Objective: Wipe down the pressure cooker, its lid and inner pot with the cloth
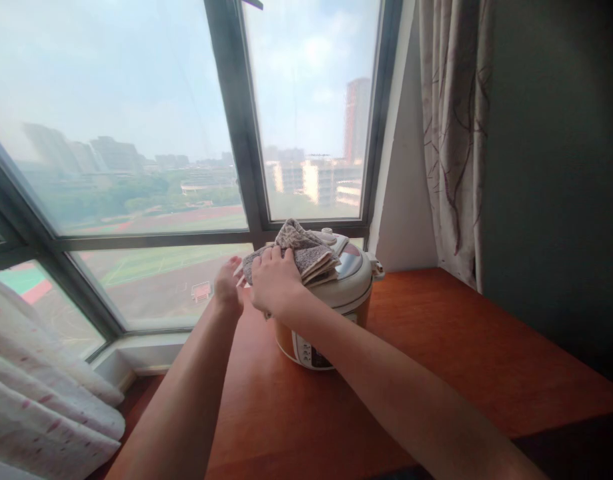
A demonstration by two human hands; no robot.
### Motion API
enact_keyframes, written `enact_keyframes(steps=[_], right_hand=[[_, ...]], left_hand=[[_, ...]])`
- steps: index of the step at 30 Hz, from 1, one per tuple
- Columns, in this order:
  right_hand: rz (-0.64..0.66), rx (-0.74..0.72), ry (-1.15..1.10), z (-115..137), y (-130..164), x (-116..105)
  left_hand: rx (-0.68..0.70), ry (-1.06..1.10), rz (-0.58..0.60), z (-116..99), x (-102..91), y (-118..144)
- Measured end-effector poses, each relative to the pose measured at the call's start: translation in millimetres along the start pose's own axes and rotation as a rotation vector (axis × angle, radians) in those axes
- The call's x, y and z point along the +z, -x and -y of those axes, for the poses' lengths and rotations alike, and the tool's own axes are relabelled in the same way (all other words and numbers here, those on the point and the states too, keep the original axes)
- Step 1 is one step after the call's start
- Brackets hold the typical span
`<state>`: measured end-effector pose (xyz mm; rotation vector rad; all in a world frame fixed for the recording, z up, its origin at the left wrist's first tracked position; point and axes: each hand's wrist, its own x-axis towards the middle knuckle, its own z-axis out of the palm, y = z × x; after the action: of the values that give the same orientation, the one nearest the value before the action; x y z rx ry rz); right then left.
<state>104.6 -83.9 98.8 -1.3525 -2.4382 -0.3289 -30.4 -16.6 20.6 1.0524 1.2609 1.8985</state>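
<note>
Right hand [273,280] is pressing flat, fingers spread, on a folded grey cloth [306,253] lying atop the cooker [346,287] on the wooden table [461,360], while left hand [229,283] is touching the cloth's edge, fingers loosely released.

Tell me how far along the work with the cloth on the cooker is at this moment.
Done: the grey cloth already lies bunched on the lid of the cooker, which stands on the wooden table. In hand: the right hand presses on the cloth's near edge; the left hand is at its left end. Left: the lid's right side is uncovered.
</note>
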Motion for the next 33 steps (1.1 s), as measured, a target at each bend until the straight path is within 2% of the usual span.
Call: enact_keyframes(steps=[2, 4, 6, 8, 10, 12, 16, 20, 23, 26, 30, 33], right_hand=[[0.013, -0.045, -0.061, -2.4, -9.9, -3.8], [0.011, -0.080, -0.170, -7.7, -14.2, -7.9], [-0.054, -0.073, -0.294, -17.2, -10.9, -10.4], [-0.188, -0.018, -0.393, -31.7, 0.3, -10.4], [-0.339, 0.049, -0.464, -50.4, 16.6, -8.5], [-0.447, 0.088, -0.525, -70.9, 33.6, -6.7], [-0.595, 0.184, -0.587, -105.3, 55.2, -5.6], [-0.682, 0.279, -0.615, -123.8, 57.8, -1.1], [-0.673, 0.264, -0.569, -129.8, 50.5, 2.8], [-0.580, 0.201, -0.490, -133.1, 37.1, 2.2], [-0.373, 0.159, -0.324, -135.2, 19.1, -3.0], [-0.314, 0.164, -0.284, -134.8, 12.4, -4.5]], left_hand=[[0.052, 0.019, -0.036, -13.9, -7.2, 0.1], [0.188, -0.002, -0.016, -29.1, -6.1, 5.8], [0.327, -0.076, 0.105, -42.6, 4.0, 16.4], [0.396, -0.182, 0.291, -52.5, 19.0, 28.8], [0.416, -0.308, 0.437, -58.8, 32.9, 40.0], [0.423, -0.418, 0.500, -62.3, 41.0, 48.7], [0.436, -0.516, 0.544, -65.8, 38.1, 63.2], [0.452, -0.597, 0.550, -65.6, 27.3, 83.2], [0.525, -0.699, 0.507, -61.7, 25.1, 95.0], [0.604, -0.827, 0.477, -57.9, 28.3, 92.1], [0.517, -0.892, 0.511, -58.9, 36.5, 62.2], [0.475, -0.888, 0.598, -60.8, 44.3, 29.3]])
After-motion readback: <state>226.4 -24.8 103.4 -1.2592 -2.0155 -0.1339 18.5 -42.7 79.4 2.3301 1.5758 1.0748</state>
